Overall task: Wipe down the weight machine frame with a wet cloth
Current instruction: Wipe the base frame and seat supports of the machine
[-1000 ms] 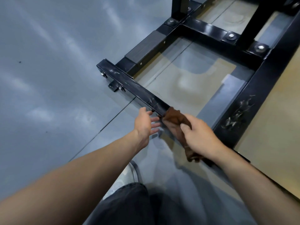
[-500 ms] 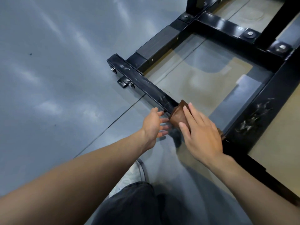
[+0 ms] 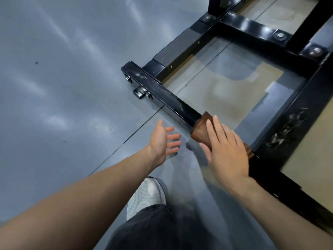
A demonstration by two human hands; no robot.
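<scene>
The right hand (image 3: 227, 150) lies flat, fingers (image 3: 211, 130) straight, pressing a brown cloth (image 3: 201, 129) onto the black frame (image 3: 162, 92) bar that runs from 10 o'clock toward 4 o'clock. The cloth drapes over the bar's top and near side, just right of centre. The left hand (image 3: 161, 139) hovers open at the cloth's 9 o'clock, above the grey floor (image 3: 63, 87), holding nothing. A shoe (image 3: 146, 195) shows at 6 o'clock.

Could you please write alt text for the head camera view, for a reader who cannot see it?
A person's right hand presses a brown cloth flat onto a black base bar of the weight machine frame. The left hand hovers open beside the bar, above a grey floor.
</scene>
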